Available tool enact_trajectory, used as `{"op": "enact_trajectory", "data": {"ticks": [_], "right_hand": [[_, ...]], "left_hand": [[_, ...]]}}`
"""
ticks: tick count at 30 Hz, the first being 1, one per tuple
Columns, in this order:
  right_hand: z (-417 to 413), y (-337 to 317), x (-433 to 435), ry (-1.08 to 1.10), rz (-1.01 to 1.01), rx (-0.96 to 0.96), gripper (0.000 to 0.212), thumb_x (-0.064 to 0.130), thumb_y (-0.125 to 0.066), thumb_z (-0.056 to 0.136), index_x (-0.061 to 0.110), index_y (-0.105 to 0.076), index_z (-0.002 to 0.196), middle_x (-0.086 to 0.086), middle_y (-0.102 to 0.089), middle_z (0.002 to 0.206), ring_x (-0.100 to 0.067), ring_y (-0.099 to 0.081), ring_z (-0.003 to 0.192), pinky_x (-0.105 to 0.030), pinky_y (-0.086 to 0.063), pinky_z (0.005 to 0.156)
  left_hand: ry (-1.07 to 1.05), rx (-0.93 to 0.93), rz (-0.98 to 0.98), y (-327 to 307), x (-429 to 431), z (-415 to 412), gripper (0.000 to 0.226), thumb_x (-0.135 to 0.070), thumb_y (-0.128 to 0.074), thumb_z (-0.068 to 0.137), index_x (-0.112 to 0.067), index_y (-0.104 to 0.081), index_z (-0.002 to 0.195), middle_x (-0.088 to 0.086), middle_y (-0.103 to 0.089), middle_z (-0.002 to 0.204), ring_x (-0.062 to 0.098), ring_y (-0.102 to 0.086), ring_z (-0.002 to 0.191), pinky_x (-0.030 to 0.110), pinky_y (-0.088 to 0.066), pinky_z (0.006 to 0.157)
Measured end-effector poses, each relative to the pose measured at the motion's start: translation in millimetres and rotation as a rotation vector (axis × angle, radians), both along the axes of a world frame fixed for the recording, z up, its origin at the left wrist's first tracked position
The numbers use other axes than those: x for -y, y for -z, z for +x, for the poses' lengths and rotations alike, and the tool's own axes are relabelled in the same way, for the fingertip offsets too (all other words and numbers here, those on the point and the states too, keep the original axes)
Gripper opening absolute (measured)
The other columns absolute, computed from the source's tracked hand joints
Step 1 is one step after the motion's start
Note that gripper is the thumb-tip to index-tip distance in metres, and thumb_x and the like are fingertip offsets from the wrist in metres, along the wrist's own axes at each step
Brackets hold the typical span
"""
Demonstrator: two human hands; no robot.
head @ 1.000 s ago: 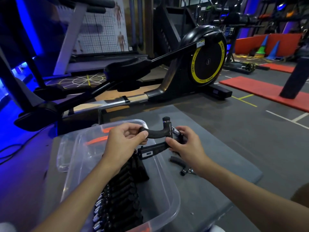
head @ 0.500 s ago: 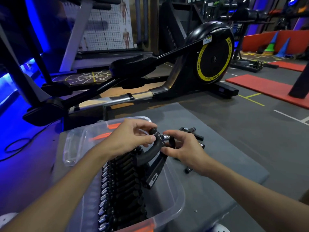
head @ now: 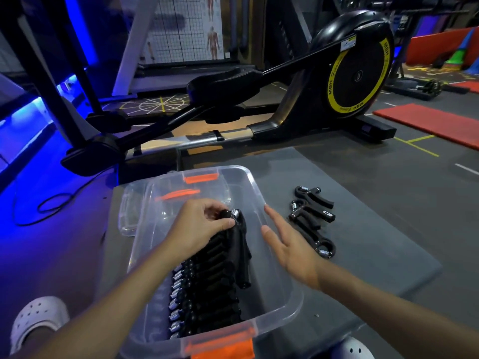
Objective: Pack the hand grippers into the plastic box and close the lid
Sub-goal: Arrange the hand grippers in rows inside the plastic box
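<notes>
A clear plastic box [head: 283, 278] with orange latches sits on a grey mat. Inside it, a row of several black hand grippers [head: 204, 288] lies packed with the springs to the left. My left hand [head: 199, 224] pinches the spring end of the far hand gripper [head: 239, 244], which lies in the box at the end of the row. My right hand [head: 287, 244] hovers open over the box's right rim, holding nothing. Three loose hand grippers [head: 312, 218] lie on the mat to the right of the box. The clear lid [head: 129, 211] lies under and behind the box's left side.
A black and yellow elliptical trainer [head: 355, 76] stands just behind the mat [head: 375, 229]. A black cable [head: 49, 206] loops on the floor to the left. White clogs [head: 36, 322] show at the bottom left and bottom middle. Red mats [head: 435, 123] lie at the far right.
Both hands lowered the gripper from above the box into the row. My right hand has let go and opened, moving right. The view tilted down, showing the loose grippers on the mat.
</notes>
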State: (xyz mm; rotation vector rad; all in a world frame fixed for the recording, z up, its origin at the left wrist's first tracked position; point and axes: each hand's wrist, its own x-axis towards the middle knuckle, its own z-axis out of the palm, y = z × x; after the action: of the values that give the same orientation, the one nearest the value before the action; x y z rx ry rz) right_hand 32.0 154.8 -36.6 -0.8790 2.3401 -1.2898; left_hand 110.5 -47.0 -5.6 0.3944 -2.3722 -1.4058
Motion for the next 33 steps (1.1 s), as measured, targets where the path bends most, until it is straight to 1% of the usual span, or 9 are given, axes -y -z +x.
{"op": "enact_trajectory", "data": {"ticks": [2,6,13,16,19,22,26,31,33], "right_hand": [[1,1,0,0.006,0.004,-0.004,0.058,0.041,-0.039,0.101,0.026,-0.020,0.154,0.016,-0.026,0.156,0.003,-0.022,0.142,-0.013,-0.014,0.112],[-2,2,1,-0.002,0.027,-0.018,0.059,0.041,-0.038,0.101,0.025,-0.017,0.155,0.014,-0.024,0.158,0.003,-0.021,0.143,-0.013,-0.014,0.111],[-3,4,2,0.000,0.046,-0.047,0.058,0.039,-0.038,0.102,0.025,-0.017,0.155,0.013,-0.023,0.159,0.000,-0.021,0.144,-0.014,-0.014,0.111],[-3,4,1,-0.004,0.046,-0.055,0.059,0.039,-0.039,0.102,0.025,-0.017,0.155,0.012,-0.023,0.159,-0.001,-0.021,0.144,-0.016,-0.015,0.113],[-3,5,0,-0.005,0.043,-0.057,0.059,0.038,-0.039,0.102,0.024,-0.017,0.155,0.012,-0.023,0.159,0.000,-0.021,0.144,-0.017,-0.015,0.114],[-2,5,-1,-0.011,0.034,-0.054,0.059,0.038,-0.040,0.102,0.024,-0.017,0.155,0.012,-0.023,0.159,0.000,-0.020,0.144,-0.019,-0.016,0.116],[-4,6,-1,-0.009,0.028,-0.056,0.060,0.038,-0.041,0.102,0.024,-0.017,0.155,0.012,-0.024,0.159,-0.001,-0.021,0.144,-0.020,-0.017,0.116],[-4,7,-2,-0.017,0.018,-0.052,0.060,0.038,-0.042,0.101,0.025,-0.018,0.154,0.013,-0.024,0.159,-0.001,-0.022,0.144,-0.024,-0.018,0.119],[-5,8,-2,-0.011,0.000,-0.046,0.058,0.038,-0.044,0.101,0.026,-0.021,0.154,0.014,-0.028,0.157,-0.002,-0.027,0.142,-0.029,-0.023,0.119]], "left_hand": [[-0.006,0.055,-0.031,15,-1,2,0.030,-0.008,-0.089,0.066,-0.029,-0.069,0.072,-0.013,-0.073,0.068,0.004,-0.068,0.069,0.027,-0.056,0.078],[0.028,0.171,-0.173,40,-4,4,0.029,-0.027,-0.091,0.061,-0.039,-0.066,0.070,-0.012,-0.072,0.074,0.007,-0.069,0.073,0.032,-0.057,0.078],[0.052,0.278,-0.323,61,-5,5,0.022,-0.028,-0.089,0.065,-0.029,-0.067,0.069,-0.010,-0.062,0.061,0.003,-0.054,0.057,0.012,-0.039,0.057],[0.078,0.320,-0.360,69,-5,3,0.022,-0.031,-0.088,0.067,-0.023,-0.071,0.077,-0.008,-0.065,0.070,0.008,-0.058,0.065,0.010,-0.038,0.056],[0.117,0.355,-0.431,78,-5,1,0.025,-0.034,-0.086,0.069,-0.022,-0.071,0.086,-0.008,-0.066,0.078,0.010,-0.059,0.073,0.012,-0.036,0.058],[0.138,0.396,-0.484,89,-4,0,0.029,-0.037,-0.084,0.071,-0.021,-0.071,0.090,-0.004,-0.068,0.084,0.014,-0.061,0.078,0.023,-0.043,0.066],[0.178,0.423,-0.537,99,-6,-1,0.029,-0.037,-0.081,0.072,-0.019,-0.071,0.094,-0.002,-0.069,0.092,0.017,-0.062,0.087,0.030,-0.049,0.078],[0.202,0.420,-0.574,107,-5,-3,0.028,-0.040,-0.077,0.072,-0.023,-0.072,0.093,-0.003,-0.070,0.093,0.017,-0.064,0.090,0.033,-0.051,0.084],[0.214,0.410,-0.574,109,-5,-3,0.027,-0.036,-0.075,0.074,-0.022,-0.072,0.096,-0.002,-0.070,0.095,0.017,-0.064,0.092,0.033,-0.051,0.084]]}}
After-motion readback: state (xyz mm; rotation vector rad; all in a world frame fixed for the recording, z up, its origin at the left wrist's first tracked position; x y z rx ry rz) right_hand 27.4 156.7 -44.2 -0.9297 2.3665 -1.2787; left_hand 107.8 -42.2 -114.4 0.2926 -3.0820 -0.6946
